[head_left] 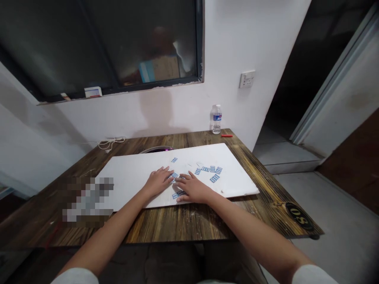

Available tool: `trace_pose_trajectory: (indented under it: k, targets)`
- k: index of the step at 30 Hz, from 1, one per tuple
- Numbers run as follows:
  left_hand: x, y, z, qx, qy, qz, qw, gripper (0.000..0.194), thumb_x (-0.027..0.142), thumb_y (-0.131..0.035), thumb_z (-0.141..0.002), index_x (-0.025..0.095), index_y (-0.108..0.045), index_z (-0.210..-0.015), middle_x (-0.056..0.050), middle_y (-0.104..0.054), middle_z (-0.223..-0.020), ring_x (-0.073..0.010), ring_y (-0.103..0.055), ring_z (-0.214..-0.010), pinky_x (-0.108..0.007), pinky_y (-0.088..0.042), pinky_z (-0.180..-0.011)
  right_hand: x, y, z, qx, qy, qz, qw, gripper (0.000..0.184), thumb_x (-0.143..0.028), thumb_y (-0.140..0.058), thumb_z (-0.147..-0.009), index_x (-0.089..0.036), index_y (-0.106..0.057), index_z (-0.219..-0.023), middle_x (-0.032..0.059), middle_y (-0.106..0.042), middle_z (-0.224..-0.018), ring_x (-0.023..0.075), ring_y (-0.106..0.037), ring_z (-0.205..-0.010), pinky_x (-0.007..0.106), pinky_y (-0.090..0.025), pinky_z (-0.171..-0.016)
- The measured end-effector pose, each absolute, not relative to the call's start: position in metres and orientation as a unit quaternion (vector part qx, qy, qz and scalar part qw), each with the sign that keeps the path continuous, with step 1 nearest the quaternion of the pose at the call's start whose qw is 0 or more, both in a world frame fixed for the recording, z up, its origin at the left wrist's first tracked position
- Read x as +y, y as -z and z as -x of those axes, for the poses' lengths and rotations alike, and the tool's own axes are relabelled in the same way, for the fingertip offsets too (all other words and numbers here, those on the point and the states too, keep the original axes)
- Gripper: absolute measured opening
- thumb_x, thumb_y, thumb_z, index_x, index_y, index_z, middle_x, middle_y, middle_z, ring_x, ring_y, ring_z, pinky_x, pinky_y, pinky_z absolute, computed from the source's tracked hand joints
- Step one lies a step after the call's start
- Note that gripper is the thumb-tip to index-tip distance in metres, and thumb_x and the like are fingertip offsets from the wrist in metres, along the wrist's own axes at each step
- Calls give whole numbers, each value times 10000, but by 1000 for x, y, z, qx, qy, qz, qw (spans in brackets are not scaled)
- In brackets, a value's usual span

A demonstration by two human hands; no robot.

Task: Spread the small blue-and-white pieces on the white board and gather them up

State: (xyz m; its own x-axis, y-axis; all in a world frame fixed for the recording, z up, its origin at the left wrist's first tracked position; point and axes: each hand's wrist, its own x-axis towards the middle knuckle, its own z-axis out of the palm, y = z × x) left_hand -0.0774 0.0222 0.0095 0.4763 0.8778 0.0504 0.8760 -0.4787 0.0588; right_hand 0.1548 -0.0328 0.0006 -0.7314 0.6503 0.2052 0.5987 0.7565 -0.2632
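Both of my hands lie flat on a white board on a wooden table. My left hand rests palm down, fingers stretched toward small blue-and-white striped tiles between the hands. My right hand is also palm down, fingers spread, its fingertips touching the same tiles; one more tile pokes out under its thumb. Several more tiles lie scattered to the right of my hands, and a single tile lies farther back.
A water bottle and a red pen stand at the table's back right by the wall. A white cord lies back left. A blurred-out patch covers the board's left corner. A doorway opens at right.
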Motion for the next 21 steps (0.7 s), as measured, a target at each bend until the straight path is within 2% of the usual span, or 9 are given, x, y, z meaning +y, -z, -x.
trace_pose_trajectory:
  k: [8, 14, 18, 21]
  targets:
    - [23, -8, 80, 514, -27, -856, 38, 522, 550, -320, -984, 299, -523, -1395, -73, -374, -1561, -323, -269, -1463, -537, -294, -1115, -24, -5, -162, -908, -81, 372, 176, 650, -633, -477, -913, -220, -502, -1415, 118, -494, -1473, 316, -294, -1439, 570, -154, -1178]
    - [22, 0, 81, 525, -65, -848, 27, 472, 523, -330, -989, 276, -606, -1280, -67, -423, -1533, -313, -312, -1445, -559, -311, -1111, 0, -8, -189, -798, -51, 547, 246, 396, -401, -416, -1004, -209, -598, -1298, 103, -599, -1364, 287, -413, -1354, 529, -216, -1148]
    - [21, 2, 81, 516, -118, -849, 11, 424, 472, -380, -982, 236, -650, -1207, -90, -445, -1514, -300, -355, -1423, -515, -359, -1104, 12, -5, -212, -737, -51, 628, 244, 363, -275, -383, -1000, -170, -627, -1247, 126, -618, -1329, 308, -432, -1327, 544, -239, -1119]
    - [19, 1, 82, 503, -143, -852, 2, 427, 450, -395, -978, 217, -634, -1245, -106, -438, -1517, -303, -368, -1414, -509, -370, -1099, 18, -1, -225, -706, -64, 659, 251, 365, -254, -376, -990, -166, -632, -1234, 128, -624, -1318, 307, -440, -1310, 529, -290, -1084]
